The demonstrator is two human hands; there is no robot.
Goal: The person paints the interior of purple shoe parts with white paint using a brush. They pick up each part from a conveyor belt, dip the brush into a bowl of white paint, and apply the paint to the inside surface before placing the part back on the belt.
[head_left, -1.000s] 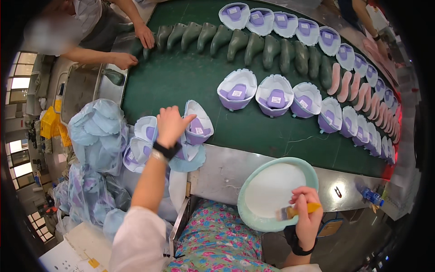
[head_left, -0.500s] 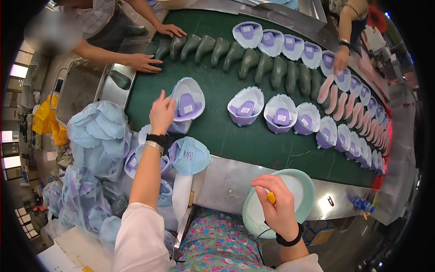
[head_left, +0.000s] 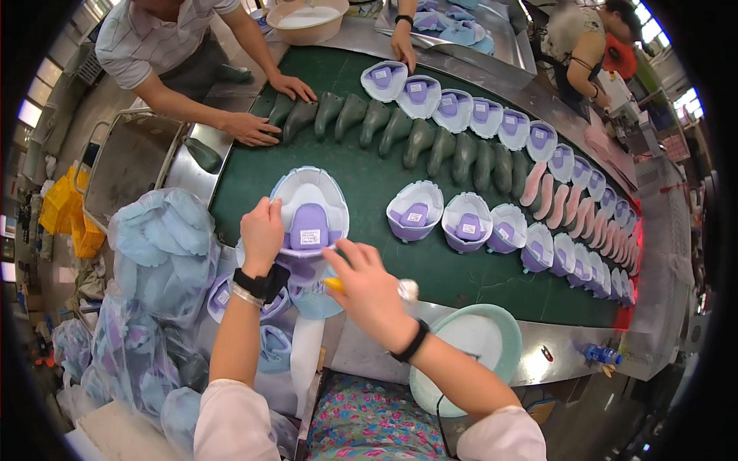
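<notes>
My left hand (head_left: 261, 234) grips the left edge of a blue and purple shoe upper (head_left: 310, 201), its open inside facing up with a purple tongue and a white label. My right hand (head_left: 371, 288) holds a yellow-handled brush (head_left: 333, 284); its whitish end shows past the far side of the hand. The fingertips of that hand are at the upper's lower right edge. Another blue shoe upper (head_left: 315, 302) with laces lies just below, partly covered. A pale green basin (head_left: 500, 338) with white liquid stands at the lower right.
Shoe uppers (head_left: 467, 223) line the green conveyor belt (head_left: 361, 169), beside dark green shoe lasts (head_left: 419, 142) and pink insole-shaped pieces (head_left: 547, 192). A co-worker's hands (head_left: 254, 129) touch the lasts; another hand (head_left: 403, 46) reaches an upper. Bagged uppers (head_left: 165, 238) pile at left.
My right hand has come from over the basin to the upper, bringing the brush. The upper in my left hand now sits lower and faces me. A hand at the far side has reached the far row.
</notes>
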